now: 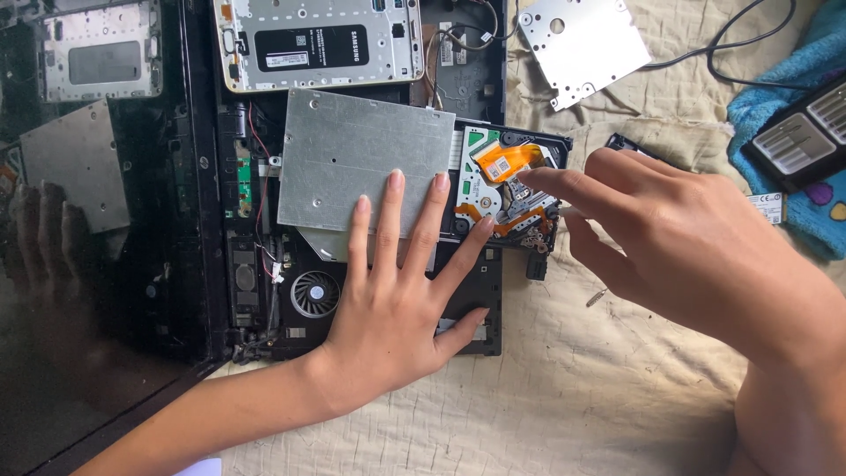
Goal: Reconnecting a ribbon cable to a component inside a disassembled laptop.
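Note:
A dismantled black laptop base (264,264) lies on a beige cloth. On it rests a grey metal cover plate (352,150). My left hand (397,291) lies flat with fingers spread, pressing on the plate's lower edge and the base. To the right of the plate sits an exposed drive mechanism (502,189) with an orange flex cable (507,160) and green board. My right hand (679,238) reaches in from the right, its forefinger tip touching the mechanism by the orange cable. Neither hand holds anything.
A white tablet body with a black battery (317,44) lies at the top. A loose perforated metal plate (582,44) sits upper right with black cables. A glossy dark screen (88,264) fills the left. A blue towel with a screwdriver-bit case (802,132) is at far right.

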